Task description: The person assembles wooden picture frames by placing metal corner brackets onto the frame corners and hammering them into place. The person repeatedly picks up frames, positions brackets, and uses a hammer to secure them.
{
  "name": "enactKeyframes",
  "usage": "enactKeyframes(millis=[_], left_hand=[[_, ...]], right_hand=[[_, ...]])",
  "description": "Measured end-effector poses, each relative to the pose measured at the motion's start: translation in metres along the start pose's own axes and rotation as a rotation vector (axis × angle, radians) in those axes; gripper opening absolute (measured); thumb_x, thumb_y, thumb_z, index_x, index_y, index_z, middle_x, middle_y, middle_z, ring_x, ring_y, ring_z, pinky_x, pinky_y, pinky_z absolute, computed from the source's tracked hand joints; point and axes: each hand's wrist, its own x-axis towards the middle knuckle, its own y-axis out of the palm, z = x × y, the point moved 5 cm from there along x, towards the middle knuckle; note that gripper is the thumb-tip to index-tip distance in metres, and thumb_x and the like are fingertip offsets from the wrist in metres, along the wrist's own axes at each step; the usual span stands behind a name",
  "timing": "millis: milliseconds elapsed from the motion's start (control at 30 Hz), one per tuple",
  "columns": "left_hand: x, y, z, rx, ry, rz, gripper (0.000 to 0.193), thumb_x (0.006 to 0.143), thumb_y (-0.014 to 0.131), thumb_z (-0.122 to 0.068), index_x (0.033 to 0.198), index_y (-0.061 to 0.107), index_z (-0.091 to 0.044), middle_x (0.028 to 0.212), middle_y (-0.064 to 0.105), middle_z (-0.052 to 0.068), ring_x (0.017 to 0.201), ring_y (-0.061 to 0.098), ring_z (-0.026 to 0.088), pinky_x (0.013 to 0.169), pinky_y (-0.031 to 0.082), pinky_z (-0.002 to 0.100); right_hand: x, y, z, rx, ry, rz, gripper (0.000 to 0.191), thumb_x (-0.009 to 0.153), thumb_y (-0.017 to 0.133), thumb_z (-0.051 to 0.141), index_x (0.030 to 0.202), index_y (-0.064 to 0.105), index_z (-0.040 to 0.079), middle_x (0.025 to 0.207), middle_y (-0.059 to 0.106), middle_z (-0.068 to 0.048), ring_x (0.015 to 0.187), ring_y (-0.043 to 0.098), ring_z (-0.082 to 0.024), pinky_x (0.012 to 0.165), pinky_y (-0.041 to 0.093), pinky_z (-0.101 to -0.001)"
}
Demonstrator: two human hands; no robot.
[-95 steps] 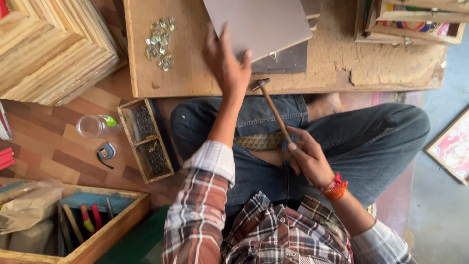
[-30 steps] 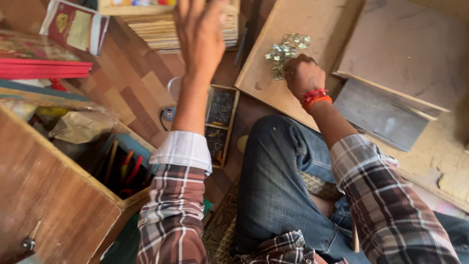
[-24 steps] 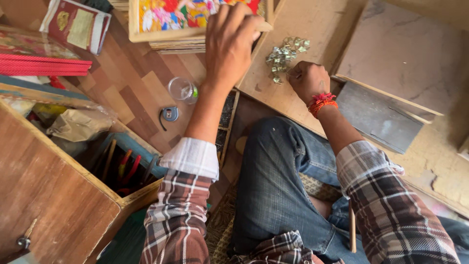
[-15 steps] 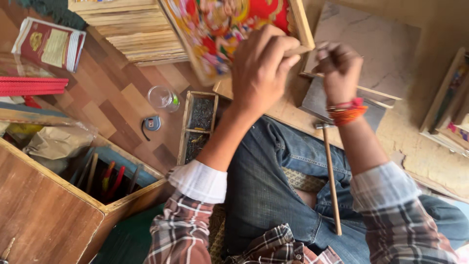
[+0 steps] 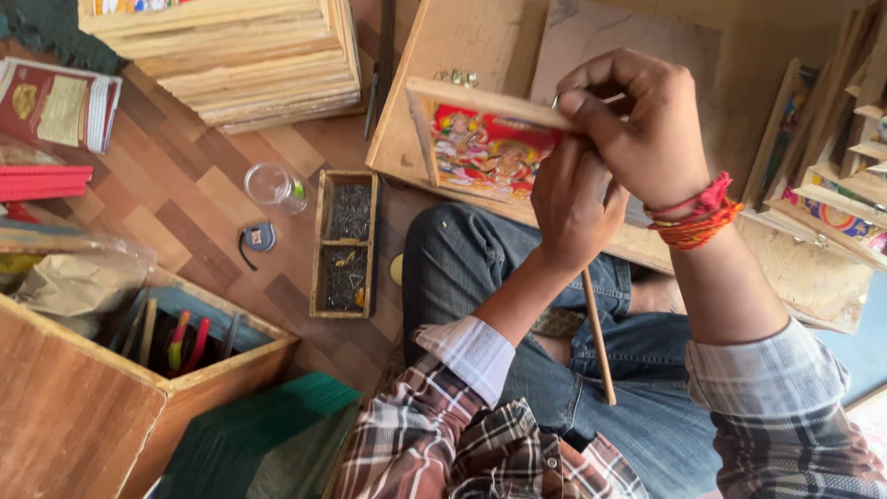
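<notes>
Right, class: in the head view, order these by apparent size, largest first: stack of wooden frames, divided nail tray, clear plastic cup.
1. Stack of wooden frames
2. Divided nail tray
3. Clear plastic cup
All lie at similar distance, so the order is safe.

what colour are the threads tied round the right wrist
Red and orange threads, wound round the wrist of the right hand; the head view shows them clearly.

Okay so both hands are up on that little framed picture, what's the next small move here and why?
Probably steady the framed picture with the left hand and seat whatever small piece the right hand is pinching at its top edge. Both hands meet at that corner; the piece itself is too small to identify. The hammer handle rests on the lap, unheld, so striking likely comes after.
</notes>
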Motion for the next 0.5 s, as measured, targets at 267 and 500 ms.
enactKeyframes(millis=[267, 500], left_hand=[[0.043, -0.083, 0.029, 0.296, 0.317, -0.087, 0.044, 0.094, 0.077, -0.005, 0.135, 0.063, -0.012, 0.130, 0.061, 0.006, 0.119, 0.059, 0.027, 0.110, 0.036, 0.046], [0.066, -0.095, 0.054, 0.294, 0.296, 0.028, 0.041, 0.093, 0.073, 0.001, 0.126, 0.071, -0.022, 0.127, 0.061, -0.003, 0.131, 0.056, 0.021, 0.125, 0.027, 0.049]], right_hand=[[0.002, 0.005, -0.003, -0.025, -0.113, 0.049, 0.006, 0.101, 0.074, -0.005, 0.103, 0.069, -0.006, 0.099, 0.073, -0.012, 0.094, 0.073, -0.017, 0.085, 0.058, -0.0279], [0.023, 0.009, 0.014, -0.162, -0.225, 0.113, 0.012, 0.092, 0.077, -0.005, 0.104, 0.076, -0.002, 0.095, 0.074, -0.014, 0.086, 0.073, -0.022, 0.080, 0.056, -0.0312]])
